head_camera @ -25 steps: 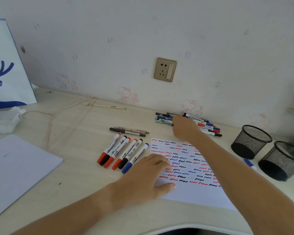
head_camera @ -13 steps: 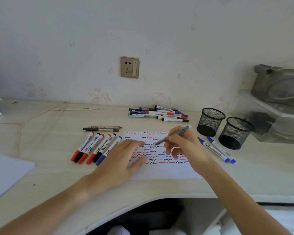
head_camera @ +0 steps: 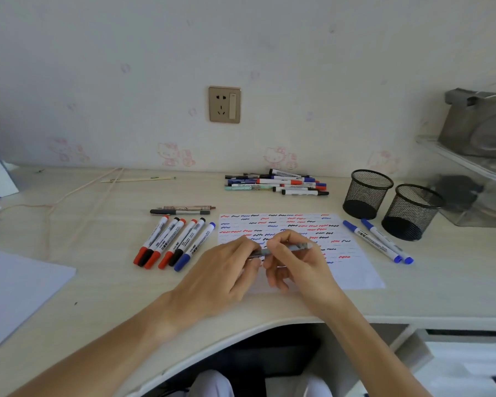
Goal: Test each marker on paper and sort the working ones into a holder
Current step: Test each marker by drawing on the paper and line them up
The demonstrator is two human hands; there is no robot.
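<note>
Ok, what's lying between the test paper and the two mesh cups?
Two blue markers lie side by side on the desk between the paper and the mesh cups, seen in the head view.

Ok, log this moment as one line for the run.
step: uncapping grey pen | left hand: grips cap end | right hand: holds barrel | over test paper | mesh holders: look empty

The counter (head_camera: pixel 103 285) is showing a pale, matt wood-grain laminate. The test paper (head_camera: pixel 355 270) under the hands is lying matt white. The two holders (head_camera: pixel 367 193) right of the right hand are showing black wire mesh.
</note>
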